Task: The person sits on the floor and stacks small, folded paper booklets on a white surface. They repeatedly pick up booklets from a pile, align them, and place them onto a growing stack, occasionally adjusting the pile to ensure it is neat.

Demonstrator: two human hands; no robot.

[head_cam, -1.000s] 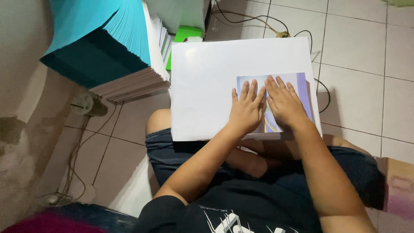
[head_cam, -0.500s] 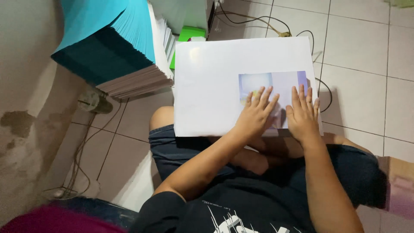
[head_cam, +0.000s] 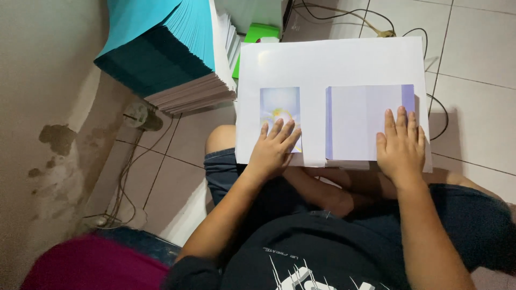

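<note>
Hands lay flat on a white board [head_cam: 328,64] across the lap. The left hand [head_cam: 273,153] pressed released fingers [head_cam: 279,131] on a small pale-blue card [head_cam: 279,104]. The right hand [head_cam: 400,150], fingers spread and released, rested on the larger lilac sheet [head_cam: 357,121] just left of them.

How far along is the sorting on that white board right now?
Looks done: one small card lies apart on the left of the white board. In hand: the left hand rests flat on that card, and the right hand presses the lavender stack. Seemingly left: that stack, plus the tall teal-edged pile beside the board.
</note>
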